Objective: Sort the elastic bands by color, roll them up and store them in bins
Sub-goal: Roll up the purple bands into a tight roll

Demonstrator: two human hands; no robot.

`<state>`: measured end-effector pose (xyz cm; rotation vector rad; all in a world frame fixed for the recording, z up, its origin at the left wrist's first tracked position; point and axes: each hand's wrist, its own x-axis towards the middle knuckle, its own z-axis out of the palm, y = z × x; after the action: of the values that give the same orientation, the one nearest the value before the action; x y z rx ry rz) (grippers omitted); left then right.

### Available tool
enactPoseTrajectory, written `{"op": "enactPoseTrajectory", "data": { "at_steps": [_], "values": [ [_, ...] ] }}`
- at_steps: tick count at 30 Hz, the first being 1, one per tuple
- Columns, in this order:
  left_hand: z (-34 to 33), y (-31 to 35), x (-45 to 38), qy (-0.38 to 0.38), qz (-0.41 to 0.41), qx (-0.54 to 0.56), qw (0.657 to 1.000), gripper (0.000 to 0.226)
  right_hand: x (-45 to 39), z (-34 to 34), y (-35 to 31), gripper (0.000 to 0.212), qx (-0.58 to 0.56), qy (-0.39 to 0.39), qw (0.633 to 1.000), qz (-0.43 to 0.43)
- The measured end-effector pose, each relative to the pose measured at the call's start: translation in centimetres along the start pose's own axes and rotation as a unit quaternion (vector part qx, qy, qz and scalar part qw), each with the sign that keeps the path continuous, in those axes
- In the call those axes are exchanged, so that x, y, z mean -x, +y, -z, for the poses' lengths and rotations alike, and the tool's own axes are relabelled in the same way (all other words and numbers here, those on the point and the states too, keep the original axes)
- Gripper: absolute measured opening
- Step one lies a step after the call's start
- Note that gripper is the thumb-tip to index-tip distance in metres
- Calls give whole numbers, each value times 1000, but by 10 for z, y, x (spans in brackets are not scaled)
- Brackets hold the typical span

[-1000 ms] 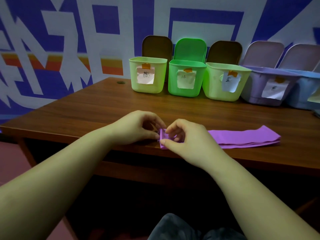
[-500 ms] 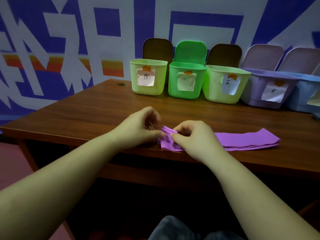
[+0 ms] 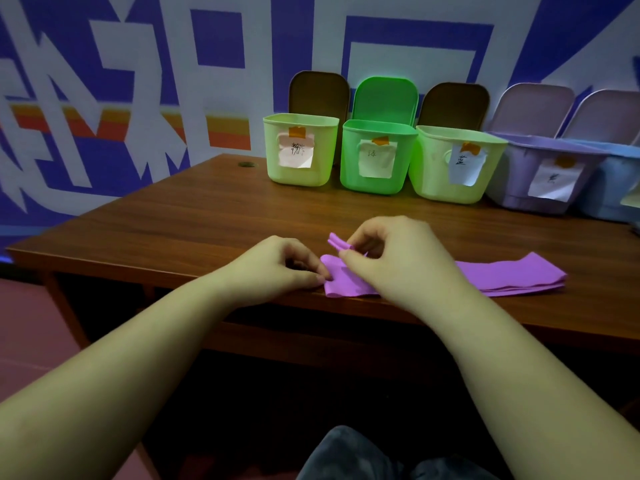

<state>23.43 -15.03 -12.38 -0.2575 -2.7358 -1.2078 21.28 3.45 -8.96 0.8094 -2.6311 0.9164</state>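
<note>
5 bins [image 3: 300, 168] stand behind the band [image 3: 512, 277] on the table [image 3: 207, 220].

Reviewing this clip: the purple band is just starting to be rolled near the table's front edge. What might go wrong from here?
1. The purple band lies in stacked layers; only its lifted end is pinched by the right hand, so the roll may start loose or skewed.
2. The left hand holds the band right at the table front edge, so a slipped grip could drop it off.
3. The bin labels are faint in this dim view; the purple bin might be mistaken for its neighbour.

wall [image 3: 104, 81]: blue-white graphic, orange stripe | table [image 3: 207, 220]: brown wood | floor [image 3: 20, 323]: reddish | light: dim
</note>
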Motion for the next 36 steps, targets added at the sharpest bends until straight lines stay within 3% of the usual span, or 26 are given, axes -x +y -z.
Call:
{"op": "enactPoseTrajectory", "data": {
  "at_steps": [4,18,26,30,33,36],
  "values": [
    [5,0,4,-21,-2,11,1000,17,9,-15,2,13,42,-61,997,-2],
    [1,0,3,5,17,21,1000,10,9,-5,9,15,-4,-34,999,12],
    [0,0,3,19,17,-3,1000,14,14,-16,12,16,1,-104,994,18],
    [4,-2,8,9,-34,62,997,30,17,-12,14,31,11,-114,993,22],
    [3,-5,9,-4,-90,-39,995,33,16,-12,16,31,-6,-112,993,26],
    [1,-3,7,25,-130,-85,988,22,15,-13,18,33,-17,-112,993,27]
  ]
}}
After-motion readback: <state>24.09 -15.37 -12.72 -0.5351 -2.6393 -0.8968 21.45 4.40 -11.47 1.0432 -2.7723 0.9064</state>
